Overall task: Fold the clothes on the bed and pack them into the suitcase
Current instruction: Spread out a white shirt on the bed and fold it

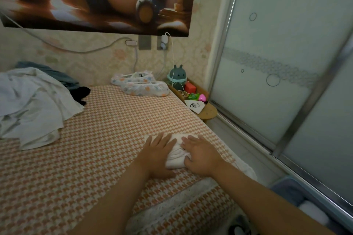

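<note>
- Pile of unfolded clothes (32, 105): pale garments are heaped at the left edge of the bed (107, 129), with a blue piece and a black piece (82, 92) tucked behind them; none of these is yet folded.
- Left hand (158, 151): its fingers are held straight and laid flat on the left part of the folded white garment (176, 156), which is pressed down, not gripped.
- Folded white garment: a small, compact bundle is seen between the two hands, near the right edge of the bed and close to the person.
- Right hand (201, 155): its fingers are spread and laid flat on the right part of the same bundle; nothing is pinched.
- Step in hand: the fold is judged to be complete and is being flattened. For the next move, the bundle would need to be grasped from both sides so that the fold is kept, then carried right and down.
- Wooden tray (177, 93): a rabbit-shaped figure (176, 78), a red block and small bright toys are held in it, beside the head of the bed.
- Suitcase (290, 189): a blue container, taken to be the suitcase, is seen on the floor at the lower right; a white roll (313, 211) lies inside it, and the rest of its contents are cut off.
</note>
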Demonstrator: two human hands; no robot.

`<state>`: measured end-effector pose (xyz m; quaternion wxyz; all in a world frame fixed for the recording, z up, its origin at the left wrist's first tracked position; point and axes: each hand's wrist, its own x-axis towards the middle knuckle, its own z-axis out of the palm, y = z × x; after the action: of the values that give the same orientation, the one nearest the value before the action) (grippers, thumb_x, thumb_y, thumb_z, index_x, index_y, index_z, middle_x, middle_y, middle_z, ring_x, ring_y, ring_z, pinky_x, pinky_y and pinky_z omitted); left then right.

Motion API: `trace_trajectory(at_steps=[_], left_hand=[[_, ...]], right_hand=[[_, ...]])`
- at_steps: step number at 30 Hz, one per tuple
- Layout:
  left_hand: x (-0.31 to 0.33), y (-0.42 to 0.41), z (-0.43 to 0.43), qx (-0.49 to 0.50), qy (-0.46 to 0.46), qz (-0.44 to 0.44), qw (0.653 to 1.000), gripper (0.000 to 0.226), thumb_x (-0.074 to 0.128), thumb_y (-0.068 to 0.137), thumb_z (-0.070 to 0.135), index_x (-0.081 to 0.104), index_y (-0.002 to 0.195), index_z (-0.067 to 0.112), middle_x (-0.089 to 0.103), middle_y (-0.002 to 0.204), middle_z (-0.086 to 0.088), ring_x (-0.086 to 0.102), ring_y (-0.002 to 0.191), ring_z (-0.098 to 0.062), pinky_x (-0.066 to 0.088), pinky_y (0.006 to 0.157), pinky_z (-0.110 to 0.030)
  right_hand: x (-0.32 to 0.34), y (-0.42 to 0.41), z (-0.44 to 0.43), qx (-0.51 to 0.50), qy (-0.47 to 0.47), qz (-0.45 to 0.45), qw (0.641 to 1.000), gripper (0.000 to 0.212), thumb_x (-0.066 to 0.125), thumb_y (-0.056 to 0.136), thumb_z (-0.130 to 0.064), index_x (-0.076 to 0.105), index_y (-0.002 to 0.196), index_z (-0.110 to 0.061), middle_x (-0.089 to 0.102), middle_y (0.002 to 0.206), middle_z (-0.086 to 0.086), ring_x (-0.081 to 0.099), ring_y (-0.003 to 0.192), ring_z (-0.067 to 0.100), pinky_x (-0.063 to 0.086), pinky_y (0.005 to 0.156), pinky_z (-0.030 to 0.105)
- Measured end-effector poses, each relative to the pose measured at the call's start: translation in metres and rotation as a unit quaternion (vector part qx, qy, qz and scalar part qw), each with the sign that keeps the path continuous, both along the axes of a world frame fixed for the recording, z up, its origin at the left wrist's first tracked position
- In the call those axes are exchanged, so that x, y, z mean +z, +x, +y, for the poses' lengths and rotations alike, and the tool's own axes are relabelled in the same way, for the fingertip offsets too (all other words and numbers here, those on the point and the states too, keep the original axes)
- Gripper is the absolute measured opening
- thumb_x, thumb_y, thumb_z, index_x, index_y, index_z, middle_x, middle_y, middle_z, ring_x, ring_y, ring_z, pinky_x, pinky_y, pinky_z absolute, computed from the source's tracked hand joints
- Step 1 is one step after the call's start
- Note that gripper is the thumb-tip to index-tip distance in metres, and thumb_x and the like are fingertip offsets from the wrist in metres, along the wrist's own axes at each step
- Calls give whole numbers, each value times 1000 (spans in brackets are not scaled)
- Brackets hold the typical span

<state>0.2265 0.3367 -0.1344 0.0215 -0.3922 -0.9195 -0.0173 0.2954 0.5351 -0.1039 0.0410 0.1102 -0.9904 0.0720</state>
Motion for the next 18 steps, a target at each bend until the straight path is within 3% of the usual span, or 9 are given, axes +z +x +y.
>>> trace_trajectory(at_steps=[2,3,6,8,11,12,14,16,18], left_hand=[[0,0,-1,-2,19,3,1000,109,58,77,70,-1,156,23,-8,163,-1,-10,150,-25,-4,118,-51],[-1,0,-2,-1,26,-1,1000,107,57,79,68,-1,156,23,-8,163,0,-10,150,-24,-4,119,-50],[-1,-4,-9,4,39,-15,999,104,57,81,62,-2,156,20,-7,163,1,-9,150,-20,-3,121,-41],[1,-5,-13,2,30,-5,1000,107,61,78,55,-1,156,16,-5,163,-2,-7,150,-21,-1,122,-39],[0,-3,-12,-1,42,-6,999,103,61,77,47,7,155,7,1,161,-7,3,150,-29,8,122,-43],[1,-1,-12,-15,58,2,998,98,60,75,47,19,153,4,12,159,-11,17,148,-35,19,120,-47],[1,-4,-12,-40,86,26,995,87,56,70,53,48,138,-1,46,143,-21,51,127,-41,45,101,-53],[9,-4,-7,-47,122,33,991,72,57,69,52,61,124,6,66,120,-16,67,104,-34,57,82,-43],[29,0,9,-50,166,42,984,56,59,72,48,64,114,12,70,103,-6,69,87,-24,56,68,-30]], right_hand=[[9,-11,-8,20,26,57,998,73,33,78,-49,51,139,-12,30,159,10,19,149,25,5,124,45],[10,-17,-11,30,25,60,997,81,34,75,-54,42,144,-12,21,162,11,12,151,25,5,123,47],[4,-27,-15,35,80,-75,993,108,38,73,-72,0,158,-18,-7,165,8,-8,152,23,-1,122,49],[-10,-27,-11,36,112,-96,988,111,48,76,-71,-6,158,-18,-7,165,9,-8,152,25,-3,121,53],[-26,-25,-4,39,84,-27,995,103,40,79,-73,-1,158,-21,2,165,10,-1,152,28,0,121,55],[-29,-24,-3,37,80,-6,996,100,32,81,-78,3,158,-22,7,165,10,5,152,30,3,121,56],[-33,-22,0,43,94,23,994,97,23,83,-82,11,158,-22,17,163,11,15,150,33,11,120,56],[-29,-24,6,55,83,34,994,83,36,92,-69,17,157,-20,28,159,10,26,145,34,20,117,55],[-19,-28,22,73,44,55,995,70,45,94,-56,32,151,-18,47,145,10,46,128,32,37,105,52]])
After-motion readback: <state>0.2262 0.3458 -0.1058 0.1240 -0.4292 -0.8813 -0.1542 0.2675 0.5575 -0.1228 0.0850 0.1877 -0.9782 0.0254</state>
